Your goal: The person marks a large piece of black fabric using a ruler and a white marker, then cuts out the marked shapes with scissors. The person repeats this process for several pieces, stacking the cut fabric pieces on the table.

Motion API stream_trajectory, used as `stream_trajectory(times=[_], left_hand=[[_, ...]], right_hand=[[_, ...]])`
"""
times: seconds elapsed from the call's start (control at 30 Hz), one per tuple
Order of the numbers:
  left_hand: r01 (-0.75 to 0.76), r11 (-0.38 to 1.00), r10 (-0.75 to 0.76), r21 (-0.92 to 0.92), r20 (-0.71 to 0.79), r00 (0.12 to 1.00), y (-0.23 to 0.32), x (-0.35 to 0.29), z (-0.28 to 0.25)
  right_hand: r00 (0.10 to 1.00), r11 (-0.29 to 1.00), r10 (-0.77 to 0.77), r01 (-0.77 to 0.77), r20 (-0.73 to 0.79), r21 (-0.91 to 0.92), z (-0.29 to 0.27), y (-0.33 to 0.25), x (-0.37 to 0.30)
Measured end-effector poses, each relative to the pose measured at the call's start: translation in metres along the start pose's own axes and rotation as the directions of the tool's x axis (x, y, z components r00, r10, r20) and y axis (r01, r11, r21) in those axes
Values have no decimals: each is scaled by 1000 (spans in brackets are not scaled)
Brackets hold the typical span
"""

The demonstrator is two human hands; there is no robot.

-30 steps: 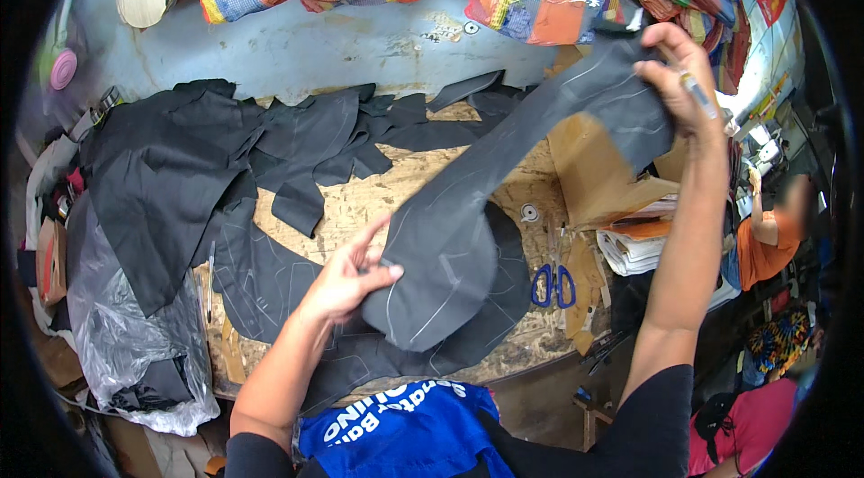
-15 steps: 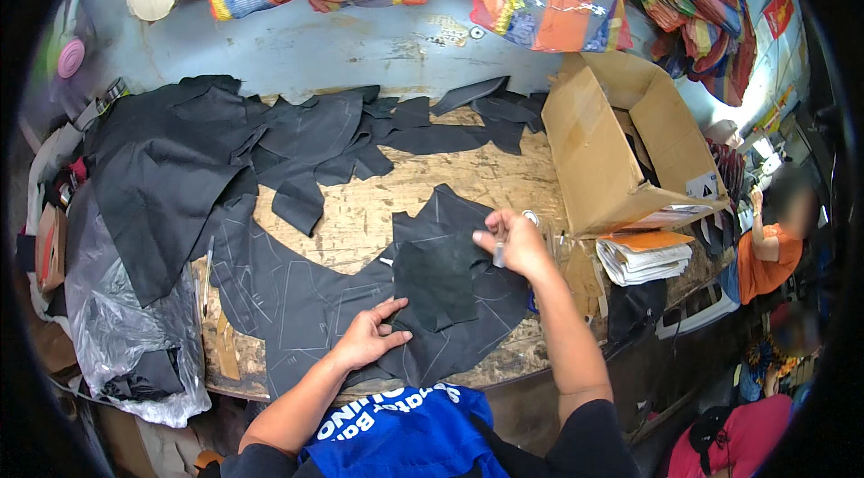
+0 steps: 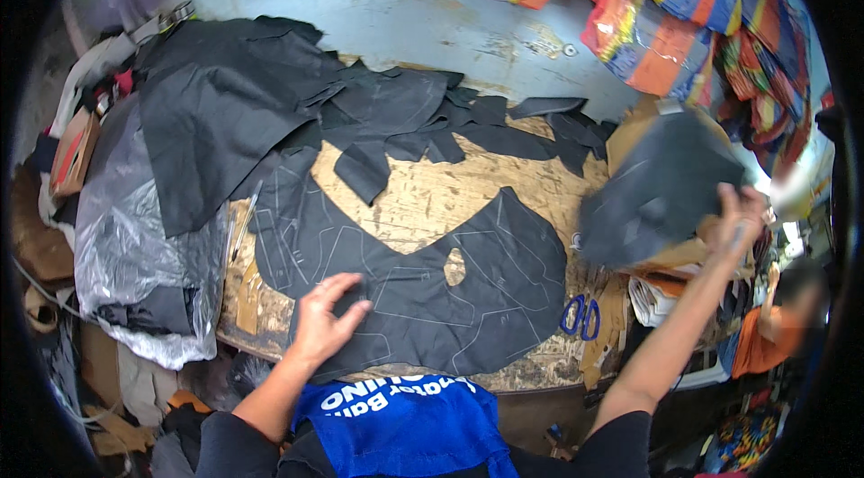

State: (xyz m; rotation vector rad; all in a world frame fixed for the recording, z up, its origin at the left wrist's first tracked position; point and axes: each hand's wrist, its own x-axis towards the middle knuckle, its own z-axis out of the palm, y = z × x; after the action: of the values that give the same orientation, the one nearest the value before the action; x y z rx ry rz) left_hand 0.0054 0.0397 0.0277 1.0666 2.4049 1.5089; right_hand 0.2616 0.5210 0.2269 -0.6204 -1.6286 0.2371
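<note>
A large black leather-like sheet (image 3: 441, 316) with pale chalked outlines lies on the worktable, with one hole through it. My left hand (image 3: 331, 316) rests on its left part, thumb and fingers apart, holding nothing. Out to the right, my right hand (image 3: 740, 212) grips the edge of a loose black piece of the same material (image 3: 661, 190). This piece is blurred and hangs in front of the cardboard box (image 3: 629, 129), hiding most of it. A small silvery thing shows against my right hand; its kind is unclear.
Blue-handled scissors (image 3: 580, 316) lie right of the marked sheet. Black offcuts (image 3: 396, 113) pile along the back, beside a big draped black sheet (image 3: 216, 127). Clear plastic (image 3: 135, 253) covers the left side. Striped woven material (image 3: 666, 19) hangs above. A person in orange (image 3: 765, 334) is at far right.
My right hand has lifted the black piece off the marked sheet and carried it right, in front of the box. The view has shifted; the scissors and sheet's hole now show.
</note>
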Motion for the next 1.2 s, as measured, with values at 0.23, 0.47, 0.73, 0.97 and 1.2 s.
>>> stream_trajectory(times=[0.23,0.47,0.73,0.97,1.2], left_hand=[[301,945,-258,130,-273,927,-34,-24,-46],[453,887,-378,94,-418,827,-49,-8,-48],[438,891,-302,121,-563,770,-62,15,-47],[569,807,-438,158,-487,756,-81,43,-67],[359,904,-420,-231,-335,843,-106,63,-70]], right_hand=[[898,446,320,-423,-300,-789,-77,161,128],[949,940,-242,281,204,-192,13,29,-18],[602,853,485,-166,634,-495,79,-56,-224],[555,759,607,-193,568,-622,96,-20,-229],[391,775,632,-320,669,-546,102,14,-220]])
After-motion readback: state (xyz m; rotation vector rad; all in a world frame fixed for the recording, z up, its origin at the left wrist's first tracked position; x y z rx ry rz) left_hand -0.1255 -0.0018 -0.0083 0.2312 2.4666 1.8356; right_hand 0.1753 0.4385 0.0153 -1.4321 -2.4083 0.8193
